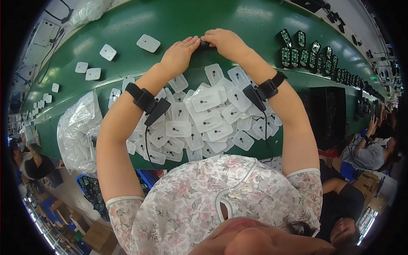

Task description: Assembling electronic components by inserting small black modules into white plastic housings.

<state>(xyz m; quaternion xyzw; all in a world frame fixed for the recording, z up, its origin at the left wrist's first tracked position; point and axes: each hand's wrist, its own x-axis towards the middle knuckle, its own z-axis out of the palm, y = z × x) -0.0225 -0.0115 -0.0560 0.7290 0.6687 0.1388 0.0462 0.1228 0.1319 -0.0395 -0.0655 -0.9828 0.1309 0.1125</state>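
At the far middle of the green table, both hands meet over a small black part (205, 44), mostly covered by fingers, so its exact kind does not show. My left hand (182, 52) has its fingers together on the part's left side. From the right, my right hand (224, 42) grips the same part with bent fingers. Between my forearms lies a heap of white translucent plastic covers (206, 100), each with a small dark keyhole-shaped mark. Several white rounded cases (148, 43) lie apart to the left of my hands.
Black housings with green circuit boards (295, 57) stand in rows at the right. A black bin (333, 114) is nearer me on that side. A clear plastic bag (78, 131) of white parts lies left. Other people sit along the table. Black straps with cabled devices circle my forearms.
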